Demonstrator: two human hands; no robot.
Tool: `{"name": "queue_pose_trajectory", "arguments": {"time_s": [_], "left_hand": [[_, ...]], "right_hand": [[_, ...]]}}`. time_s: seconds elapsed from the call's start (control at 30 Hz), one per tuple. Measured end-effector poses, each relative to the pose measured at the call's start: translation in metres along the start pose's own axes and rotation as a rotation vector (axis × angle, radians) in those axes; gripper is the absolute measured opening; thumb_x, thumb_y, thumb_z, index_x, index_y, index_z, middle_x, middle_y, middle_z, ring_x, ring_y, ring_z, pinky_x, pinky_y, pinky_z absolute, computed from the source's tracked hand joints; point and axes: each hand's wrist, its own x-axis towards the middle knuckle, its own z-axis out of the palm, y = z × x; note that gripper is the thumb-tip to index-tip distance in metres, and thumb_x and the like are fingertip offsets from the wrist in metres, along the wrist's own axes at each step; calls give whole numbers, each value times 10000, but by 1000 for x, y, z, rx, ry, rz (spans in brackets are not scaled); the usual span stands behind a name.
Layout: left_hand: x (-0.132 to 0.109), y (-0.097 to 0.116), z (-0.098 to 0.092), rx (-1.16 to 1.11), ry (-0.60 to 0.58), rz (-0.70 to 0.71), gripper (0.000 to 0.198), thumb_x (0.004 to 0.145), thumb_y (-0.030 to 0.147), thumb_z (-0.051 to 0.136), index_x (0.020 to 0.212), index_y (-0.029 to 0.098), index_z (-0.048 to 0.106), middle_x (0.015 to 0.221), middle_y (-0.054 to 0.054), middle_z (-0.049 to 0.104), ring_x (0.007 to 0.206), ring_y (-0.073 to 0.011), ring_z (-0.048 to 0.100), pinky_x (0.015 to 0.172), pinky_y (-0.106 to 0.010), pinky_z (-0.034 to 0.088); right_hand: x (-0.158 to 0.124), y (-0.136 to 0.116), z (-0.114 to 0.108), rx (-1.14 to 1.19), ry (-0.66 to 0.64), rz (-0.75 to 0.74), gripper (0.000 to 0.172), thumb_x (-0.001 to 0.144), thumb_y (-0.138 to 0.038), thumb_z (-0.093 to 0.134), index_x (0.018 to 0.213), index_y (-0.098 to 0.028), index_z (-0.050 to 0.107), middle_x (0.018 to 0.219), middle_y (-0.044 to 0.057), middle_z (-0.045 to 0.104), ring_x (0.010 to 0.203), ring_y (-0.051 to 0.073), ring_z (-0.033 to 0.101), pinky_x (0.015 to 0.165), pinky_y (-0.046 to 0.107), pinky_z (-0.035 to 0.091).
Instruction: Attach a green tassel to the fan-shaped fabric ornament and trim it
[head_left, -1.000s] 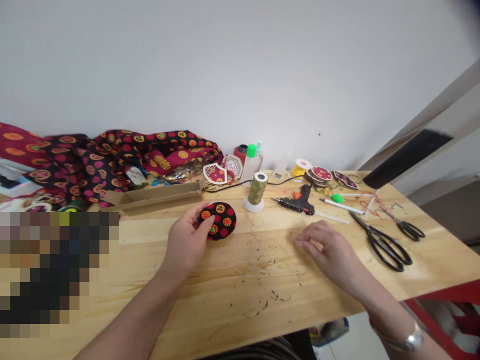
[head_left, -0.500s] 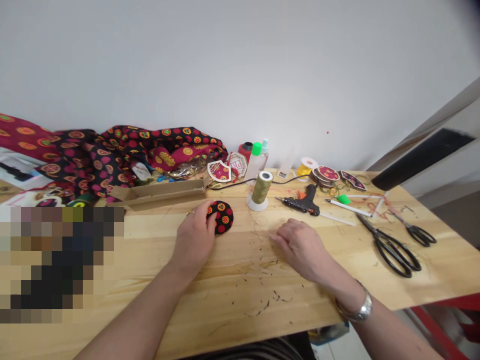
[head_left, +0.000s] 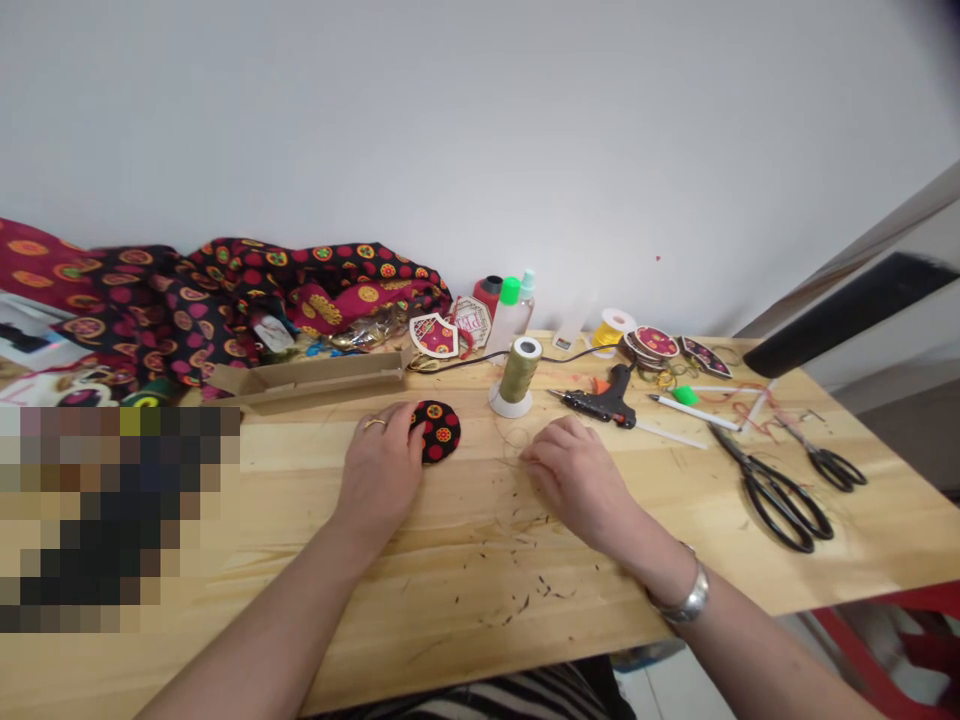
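Observation:
My left hand (head_left: 381, 465) is closed on the edge of a round fabric-covered disc (head_left: 441, 432), black with red dots and orange flower motifs, lying on the wooden table (head_left: 360, 620). My right hand (head_left: 581, 470) rests on the wood to the right, its fingers pinched together at a thin loose thread (head_left: 511, 440). This fine strand curls near a spool of olive-green thread (head_left: 519, 375), which stands upright on its white base between and beyond both hands. The right fingertips partly hide the strand's end. Dark thread scraps (head_left: 536, 590) are scattered between my forearms.
A black glue gun (head_left: 611, 400), white pen (head_left: 694, 410), large scissors (head_left: 780, 500) and smaller scissors (head_left: 832, 465) lie to the right. Behind stand a green-capped bottle (head_left: 506, 310) and yellow ribbon roll (head_left: 611, 330). Left are an open cardboard box (head_left: 315, 385) and heaped patterned fabric (head_left: 172, 310).
My right hand has moved left and slightly away from me, closer to the spool. My left hand keeps its hold on the disc. The view has shifted slightly.

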Motion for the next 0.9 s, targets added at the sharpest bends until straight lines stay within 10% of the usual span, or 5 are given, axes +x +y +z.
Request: {"name": "queue_pose_trajectory", "arguments": {"time_s": [0.37,0.53,0.77,0.9], "left_hand": [[-2,1,-5,-65,67,71,295,882,218,414,1047,117,637,1125,-152,650,1032,-271,553,950,-432,376],[-9,17,-11,-407,46,93,232,862,216,471,963,184,677,1100,-93,658,1008,-222,580,920,-370,425],[-21,47,-35,-1002,-361,-561,206,709,334,675,841,184,724,577,15,613,530,-126,522,507,-232,404],[-28,63,-46,-1308,-459,-703,309,620,284,764,907,180,713,636,29,599,493,-63,434,459,-184,335]], "right_hand": [[3,5,23,-296,2,-124,145,830,-100,527,714,-156,593,747,74,589,802,214,437,672,358,276],[3,1,16,-44,1,-22,141,826,-100,532,726,-159,612,754,64,612,805,206,465,708,338,343],[-3,-13,-4,614,84,291,99,806,-181,563,723,-178,617,733,21,598,743,164,530,684,289,417],[-5,-29,-5,847,32,456,119,793,-241,571,714,-168,621,670,5,586,634,140,522,590,263,407]]}}
